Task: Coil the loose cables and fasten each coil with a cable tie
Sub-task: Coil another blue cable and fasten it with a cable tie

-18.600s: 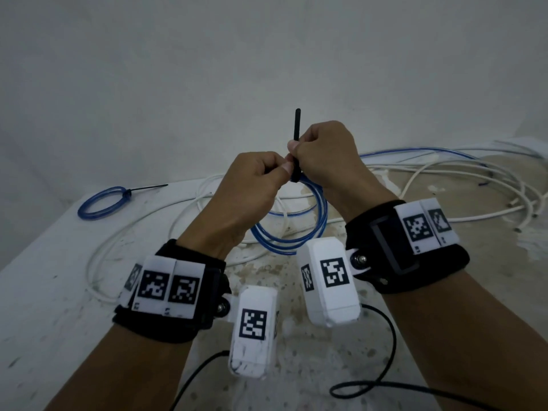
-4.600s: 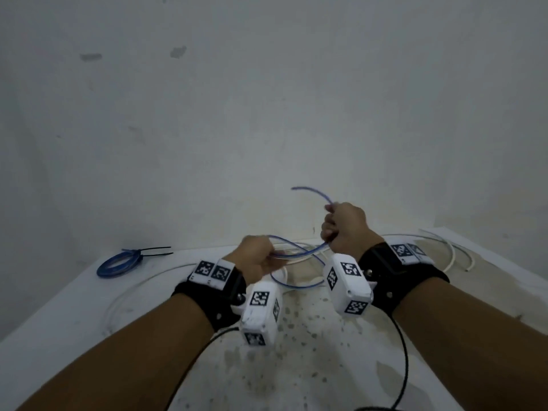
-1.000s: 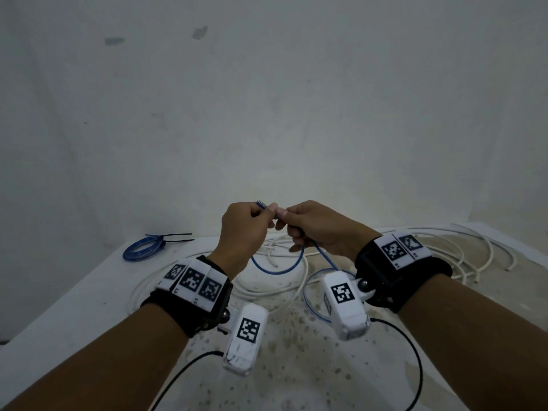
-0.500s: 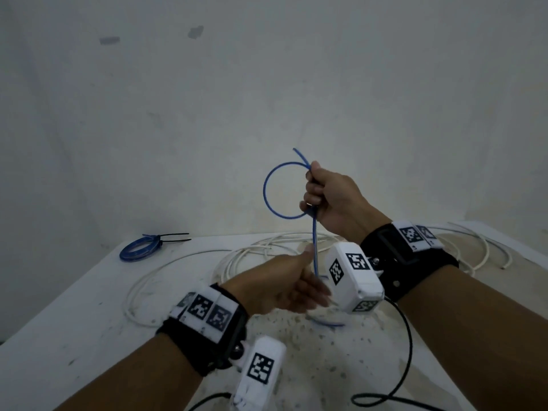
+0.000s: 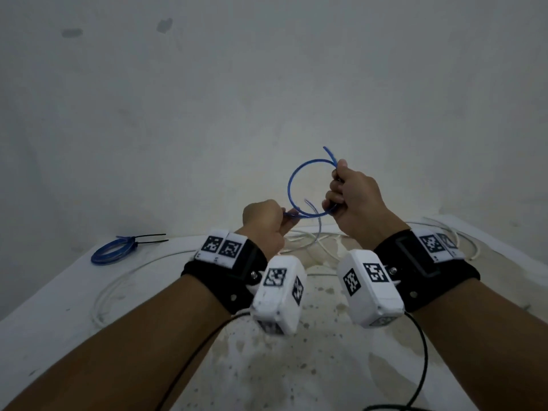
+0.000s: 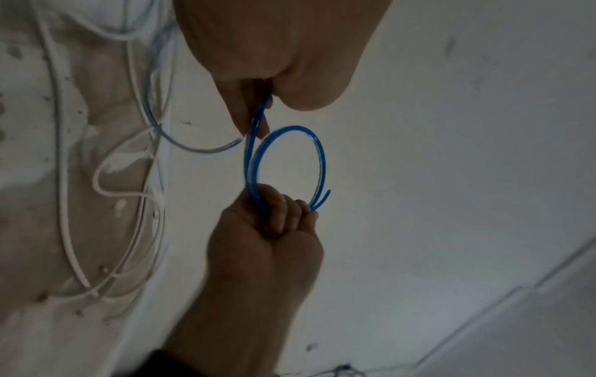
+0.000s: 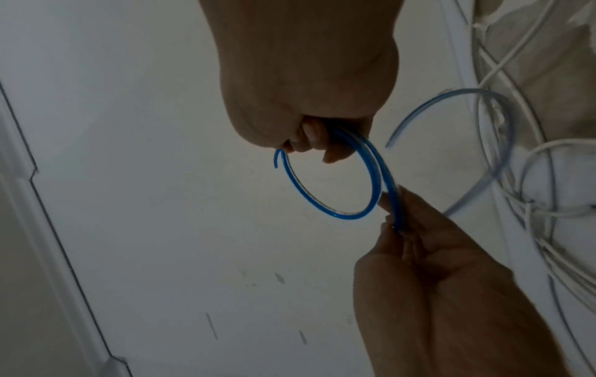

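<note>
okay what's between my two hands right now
A short stretch of thin blue cable spans the gap, running from the left hand to the loop gripped in the right hand. Nothing else sits between them. The head view shows it.

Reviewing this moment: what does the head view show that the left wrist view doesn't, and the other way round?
Only the head view shows the tied blue coils with black cable ties at the table's far left, plus both wrist cameras. Only the left wrist view shows the doubled strands running into the right hand and the free end beside its fingertips. Both show the left hand pinching the blue cable, the right hand gripping its loop, and loose white cables beneath.
</note>
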{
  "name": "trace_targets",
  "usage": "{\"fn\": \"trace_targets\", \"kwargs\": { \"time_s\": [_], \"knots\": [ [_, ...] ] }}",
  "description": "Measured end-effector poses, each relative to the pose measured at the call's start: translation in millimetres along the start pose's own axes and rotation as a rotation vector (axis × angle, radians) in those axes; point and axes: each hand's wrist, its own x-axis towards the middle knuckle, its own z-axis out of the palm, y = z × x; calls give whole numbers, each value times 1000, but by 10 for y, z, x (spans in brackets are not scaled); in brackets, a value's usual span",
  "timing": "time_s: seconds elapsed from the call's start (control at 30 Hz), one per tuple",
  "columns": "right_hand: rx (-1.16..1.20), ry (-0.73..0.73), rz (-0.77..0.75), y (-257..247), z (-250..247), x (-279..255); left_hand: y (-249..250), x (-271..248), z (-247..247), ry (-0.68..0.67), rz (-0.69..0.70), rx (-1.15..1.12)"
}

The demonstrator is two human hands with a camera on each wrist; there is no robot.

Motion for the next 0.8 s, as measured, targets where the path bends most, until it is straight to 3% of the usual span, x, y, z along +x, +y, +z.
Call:
{"fn": "trace_targets", "kwargs": {
  "time_s": [0.2, 0.27, 0.4, 0.8],
  "knots": [
    [42, 27, -13, -152, -132, 69, -51, -89, 41, -209, 160, 539],
    [30, 5, -3, -119, -125, 61, 7, -48, -1, -192, 226, 622],
    [-34, -49, 42, 101, -37, 15, 155, 63, -39, -120, 327, 532],
    [-44, -181, 100, 415, 193, -76, 337, 123, -400, -186, 468, 482]
  ]
}}
